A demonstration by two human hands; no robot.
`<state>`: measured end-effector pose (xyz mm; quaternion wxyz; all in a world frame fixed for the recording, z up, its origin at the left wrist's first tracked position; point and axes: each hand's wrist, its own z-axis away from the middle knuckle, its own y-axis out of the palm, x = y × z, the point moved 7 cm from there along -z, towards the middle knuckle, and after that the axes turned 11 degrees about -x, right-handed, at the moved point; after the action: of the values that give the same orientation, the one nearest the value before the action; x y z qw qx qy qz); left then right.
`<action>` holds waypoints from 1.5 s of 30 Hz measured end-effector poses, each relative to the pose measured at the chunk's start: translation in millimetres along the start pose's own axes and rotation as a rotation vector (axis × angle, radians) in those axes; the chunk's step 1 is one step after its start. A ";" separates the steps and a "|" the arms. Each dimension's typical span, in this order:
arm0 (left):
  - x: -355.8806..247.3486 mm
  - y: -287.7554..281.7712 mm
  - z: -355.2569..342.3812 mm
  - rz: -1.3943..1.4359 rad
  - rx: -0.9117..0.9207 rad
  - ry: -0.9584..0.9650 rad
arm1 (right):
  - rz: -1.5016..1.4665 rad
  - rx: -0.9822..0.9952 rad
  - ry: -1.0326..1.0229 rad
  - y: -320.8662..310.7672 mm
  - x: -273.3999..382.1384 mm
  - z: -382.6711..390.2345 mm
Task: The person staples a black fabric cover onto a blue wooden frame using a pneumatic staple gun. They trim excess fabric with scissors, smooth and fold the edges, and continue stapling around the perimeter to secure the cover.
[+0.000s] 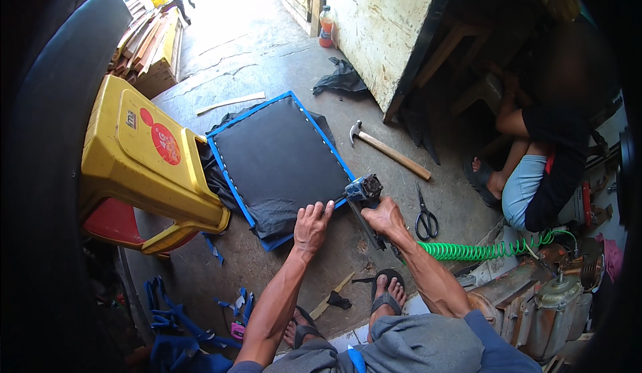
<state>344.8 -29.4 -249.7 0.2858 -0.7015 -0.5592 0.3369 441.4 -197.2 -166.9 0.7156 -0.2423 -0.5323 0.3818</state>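
A square seat panel (281, 156) lies on the floor in front of me, covered with black cloth and edged in blue. White staples or stitches run along its far, left and right borders. My left hand (311, 226) rests on its near edge, fingers stretched over the black cloth and holding nothing. My right hand (382, 216) grips an air staple gun (364, 189), whose head sits at the panel's near right corner. Beyond my right wrist, a green coiled air hose (475, 248) runs off to the right. Whether the gun's nose touches the panel is hidden.
A hammer (391, 151) and black scissors (426, 220) lie to the right. On the left stands a yellow plastic stool (144, 152); blue scraps (177, 313) litter the floor. A person (535, 152) sits at the right, near a compressor (552, 313). A bottle (326, 27) stands far off.
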 end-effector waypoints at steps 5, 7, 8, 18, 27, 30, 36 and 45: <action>-2.2 -3.2 -1.9 0.012 0.032 0.000 | 0.082 -0.008 -0.009 20.2 -10.4 3.9; -1.4 -8.4 0.4 -0.022 0.014 -0.020 | 0.080 0.002 -0.016 22.1 -6.7 2.8; -2.5 -11.2 8.2 -0.055 -0.016 -0.033 | 0.081 -0.005 -0.018 19.9 -4.5 2.0; 4.9 -17.3 23.2 0.066 0.057 -0.088 | 0.050 0.033 -0.086 40.1 9.3 28.8; 28.2 -38.8 40.1 0.082 0.004 -0.227 | -0.069 -0.037 -0.037 33.7 4.6 30.2; 42.3 -75.2 23.8 -0.016 -0.116 -0.260 | 0.014 -0.129 -0.054 18.3 -19.1 21.7; 78.0 -75.2 26.1 -0.012 0.215 -0.138 | 0.374 -0.283 -0.093 7.2 -103.0 -3.7; 72.4 -78.9 14.5 0.055 0.152 0.277 | 0.408 -0.179 -0.074 52.7 -166.3 -3.4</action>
<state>297.3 58.4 -208.2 0.4032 -0.7326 -0.4679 0.2859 405.9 -299.6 -303.6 0.5791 -0.3934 -0.5299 0.4787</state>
